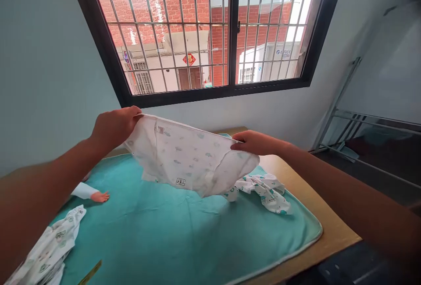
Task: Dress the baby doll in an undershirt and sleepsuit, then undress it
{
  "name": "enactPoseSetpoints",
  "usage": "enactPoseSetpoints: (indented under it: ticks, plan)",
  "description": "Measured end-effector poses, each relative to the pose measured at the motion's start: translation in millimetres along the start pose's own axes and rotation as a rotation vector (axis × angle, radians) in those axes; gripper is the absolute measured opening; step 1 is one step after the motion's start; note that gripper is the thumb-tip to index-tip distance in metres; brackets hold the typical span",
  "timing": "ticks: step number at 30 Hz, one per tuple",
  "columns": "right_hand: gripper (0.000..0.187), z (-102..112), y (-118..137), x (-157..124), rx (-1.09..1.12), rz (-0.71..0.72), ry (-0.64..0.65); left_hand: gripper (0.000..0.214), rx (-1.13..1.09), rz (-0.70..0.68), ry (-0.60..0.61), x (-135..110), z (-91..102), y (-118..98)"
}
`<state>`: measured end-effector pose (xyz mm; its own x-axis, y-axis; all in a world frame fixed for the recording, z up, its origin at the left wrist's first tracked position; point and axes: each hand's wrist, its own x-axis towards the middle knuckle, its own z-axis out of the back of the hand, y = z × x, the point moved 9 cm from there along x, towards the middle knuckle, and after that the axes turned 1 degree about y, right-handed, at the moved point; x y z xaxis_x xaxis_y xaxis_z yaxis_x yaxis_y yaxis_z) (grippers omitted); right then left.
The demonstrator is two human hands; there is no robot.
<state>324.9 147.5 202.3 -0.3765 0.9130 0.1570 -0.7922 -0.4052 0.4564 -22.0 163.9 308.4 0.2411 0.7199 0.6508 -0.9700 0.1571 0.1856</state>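
Note:
A thin white baby garment (pixel 187 153) with a faint small print hangs stretched in the air above a teal mat (pixel 158 228). My left hand (pixel 116 127) pinches its upper left corner. On the other side, my right hand (pixel 251 142) grips the upper edge, lower than the left, so the edge slopes down to the right. Behind and below the garment, another white baby garment (pixel 268 190) with green print lies crumpled on the mat, partly hidden. The exact cut of the held garment cannot be made out.
Folded printed baby clothes (pixel 52 250) lie at the lower left, near a small doll-like arm (pixel 90 193) in a white sleeve. A yellow strip (pixel 90 272) lies at the front. The wooden tabletop (pixel 332 223) shows along the right; a barred window (pixel 204 35) is behind.

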Motion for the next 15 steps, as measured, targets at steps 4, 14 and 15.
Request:
enactPoseSetpoints:
  ticks: [4,14,15]
  plan:
    - [0.036,-33,44,-6,0.338,-0.017,-0.141,0.063,-0.043,0.166,-0.048,10,0.8,48]
    - [0.031,-228,161,3,1.372,-0.068,-0.126,0.054,-0.429,-0.369,-0.125,48,22.0,-159]
    - [0.029,-251,151,-7,1.310,-0.103,-0.106,0.041,-0.451,-0.499,-0.044,18,5.7,-189]
